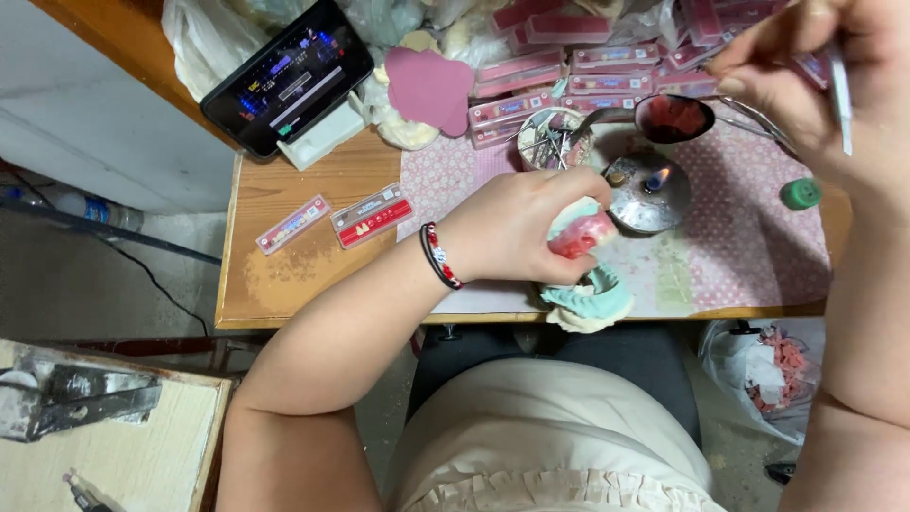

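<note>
My left hand point(517, 228) grips a light green dental cast with a pink wax rim point(583, 232) just above the table's front edge. A second green and cream cast point(590, 301) lies below it at the edge. My right hand point(806, 76) is raised at the top right and pinches a thin metal instrument point(840, 100). Between the hands a spoon of red molten wax point(673, 117) sits over a small metal burner with a flame point(652, 190).
A phone point(289, 74) leans on a white stand at the back left. Two tooth strips point(336, 220) lie on bare wood. Pink boxes point(569, 76), a tool cup point(555, 140), a green cap point(801, 193). A bag of pink scraps point(773, 374) hangs right.
</note>
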